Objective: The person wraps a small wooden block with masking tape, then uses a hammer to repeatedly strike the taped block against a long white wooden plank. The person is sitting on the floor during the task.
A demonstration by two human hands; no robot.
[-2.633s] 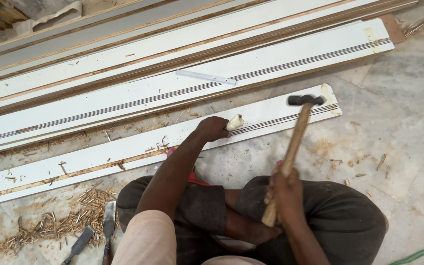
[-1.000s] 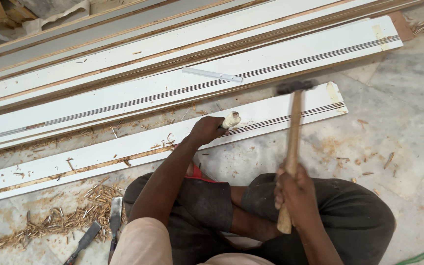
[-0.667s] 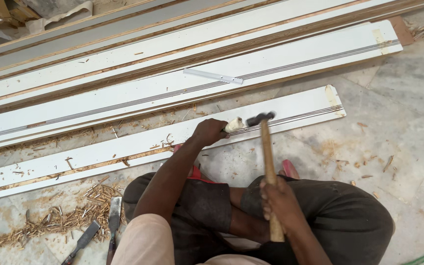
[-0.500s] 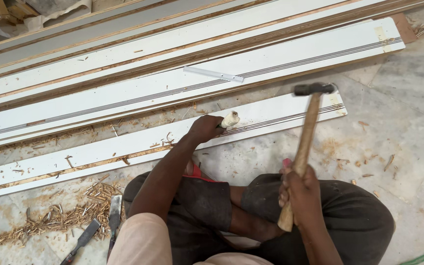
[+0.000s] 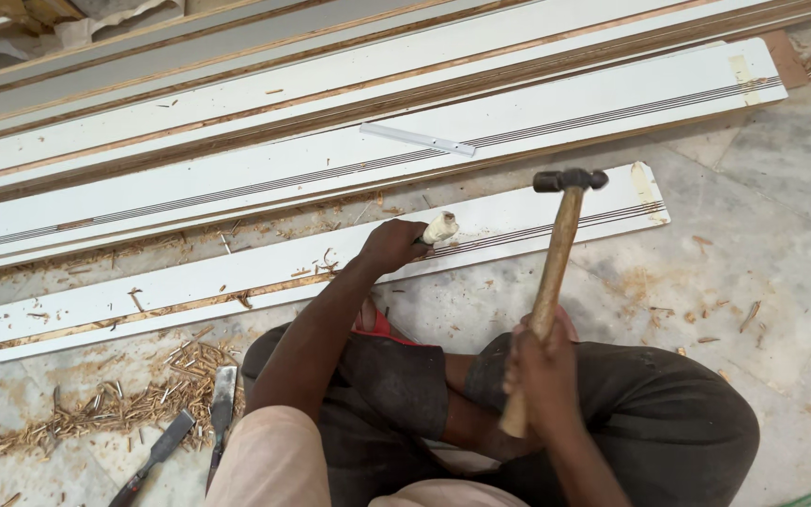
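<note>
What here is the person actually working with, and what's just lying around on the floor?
In use:
- hammer, raised in the right hand
- pale-handled chisel, gripped by the left hand
- nearest white board, under the chisel

Lying about:
- two spare chisels
- wood shavings
- stacked white boards
- small white strip

The person wears a pale pinkish-beige short-sleeved shirt (image 5: 265,465) and dark, dusty grey-brown trousers (image 5: 668,422), creased over the folded knees. Both forearms are bare. The left hand (image 5: 391,246) and right hand (image 5: 542,371) wear no gloves.
</note>
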